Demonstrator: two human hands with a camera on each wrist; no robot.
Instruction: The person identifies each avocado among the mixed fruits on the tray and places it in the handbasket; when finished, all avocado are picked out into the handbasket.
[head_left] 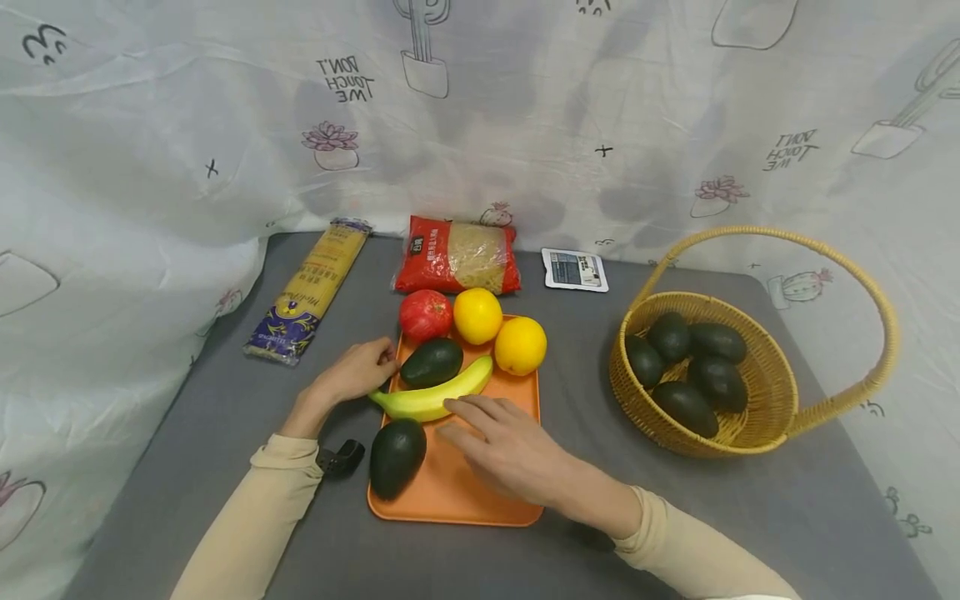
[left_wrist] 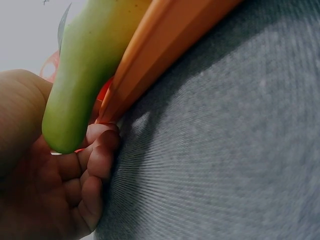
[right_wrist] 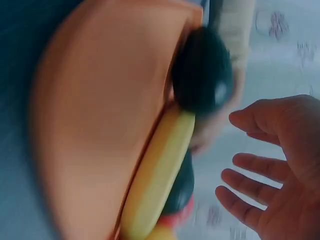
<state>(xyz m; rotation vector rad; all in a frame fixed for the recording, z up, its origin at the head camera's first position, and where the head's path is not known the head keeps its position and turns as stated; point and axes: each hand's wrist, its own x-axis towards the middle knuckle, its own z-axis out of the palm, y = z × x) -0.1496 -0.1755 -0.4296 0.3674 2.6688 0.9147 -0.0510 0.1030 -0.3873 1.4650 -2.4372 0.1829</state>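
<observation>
Yellow-and-purple pasta packet (head_left: 309,292): angled, toward worktop (head_left: 577,392) far-left corner. My left hand (head_left: 360,371): fingers curled, pinching the orange tray (head_left: 450,492) by its left rim, right beside the banana's stem end. On tray: near avocado (head_left: 397,458) at left edge, toward near-left corner; pomegranate (head_left: 425,315) at far-left corner; far avocado (head_left: 432,363) just in front of it. Banana (head_left: 427,399) lies between both avocados, stem past left edge. Red pasta bag (head_left: 457,255) behind tray, near worktop far edge. First orange (head_left: 477,316) at tray's far edge, second orange (head_left: 521,346) at far-right corner. My right hand (head_left: 513,450): over tray, fingers spread, holding nothing; can't tell if fingertips touch the banana. White sachet (head_left: 575,270): worktop far edge. Wicker basket (head_left: 630,408): near right edge, five avocados (head_left: 686,408) inside.
</observation>
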